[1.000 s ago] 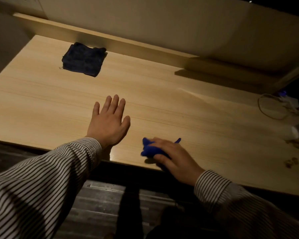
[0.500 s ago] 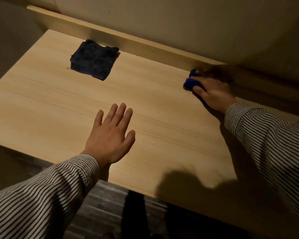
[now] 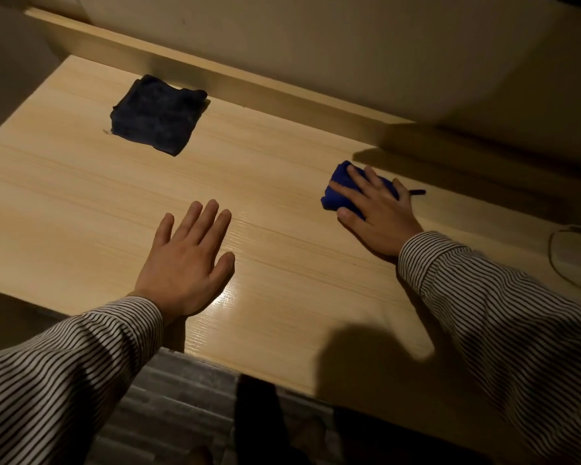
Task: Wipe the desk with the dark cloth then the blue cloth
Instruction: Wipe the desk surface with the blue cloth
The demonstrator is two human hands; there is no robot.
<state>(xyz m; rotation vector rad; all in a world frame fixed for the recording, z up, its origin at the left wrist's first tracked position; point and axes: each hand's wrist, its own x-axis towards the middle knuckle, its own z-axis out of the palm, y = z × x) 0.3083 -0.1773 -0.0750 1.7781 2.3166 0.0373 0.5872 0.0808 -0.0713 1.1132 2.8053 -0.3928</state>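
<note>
Desk (image 3: 282, 250): pale wood-grain laminate, glossy. A bright glare patch sits near the front edge, just right of the left wrist. Light is dim and warm, and a broad soft shadow falls over the front right part of the top.

Dark cloth (image 3: 158, 119): folded to a rough square, lying flat at the back left of the desk. Its far corner is close to the raised back ledge (image 3: 215, 75). No hand is near it.

Blue cloth (image 3: 336, 196): bright blue and bunched, toward the back right of the desk, under the right hand (image 3: 376, 213). The fingers are spread and fairly straight over the top of it, pressing it onto the wood. The thumb lies along its near side. A thin dark strip (image 3: 416, 192) sticks out on the far side of the hand, past the little finger; I cannot tell what it is.

Left hand (image 3: 185, 266): palm down, flat on bare wood in the front middle of the desk. The fingers are straight and slightly fanned, and it holds nothing. It is well apart from both cloths.

Both arms are in striped sleeves (image 3: 64, 374), dark lines on white.

Room: a plain cream wall (image 3: 349, 45) rises behind the ledge. A thin cable (image 3: 555, 263) loops on the desk at the right edge. Below the front edge is a grey ribbed floor (image 3: 168, 414), with dark shapes in deep shadow.
</note>
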